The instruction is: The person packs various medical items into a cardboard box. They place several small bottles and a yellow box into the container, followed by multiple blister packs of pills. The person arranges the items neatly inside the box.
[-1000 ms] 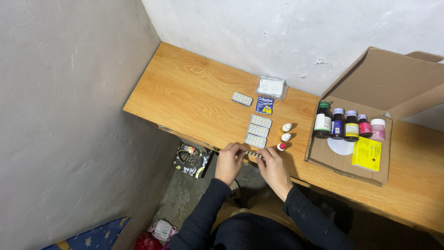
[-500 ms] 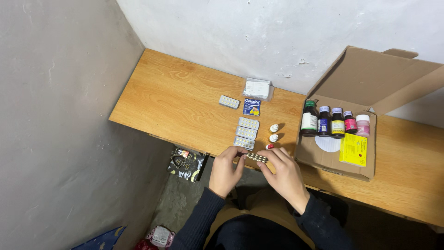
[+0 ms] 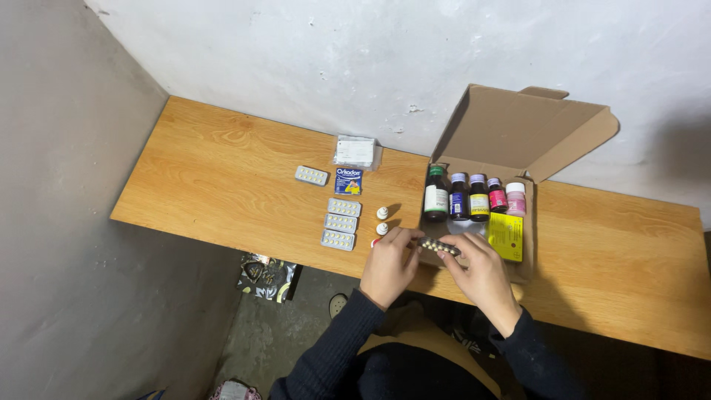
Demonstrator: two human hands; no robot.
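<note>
Head view looks down on my wooden table (image 3: 222, 185), which runs along a rough white wall (image 3: 333, 59). At the table's middle stands an open cardboard box (image 3: 529, 130), its lid flap tipped back against the wall. Along the box's far side five small bottles (image 3: 474, 198) stand upright in a row, the green-capped one at the left end, the pale pink one at the right, and a yellow carton (image 3: 506, 235) lies flat in front of them.

My left hand (image 3: 391, 265) and my right hand (image 3: 480, 272) meet at the near left corner of the box, just above the table's front edge. Between them I hold a dark blister strip (image 3: 440, 246), lying roughly level, my left fingertips pinching its left end and my right thumb and fingers pinching its right end.

Left of my hands three blister packs (image 3: 341, 223) lie in a column, with one more blister pack (image 3: 312, 175) apart toward the wall. Beside that sit a small blue box (image 3: 348, 181) and a clear packet (image 3: 355, 151). Two small white dropper bottles (image 3: 382, 221) stand just beside my left hand.
</note>
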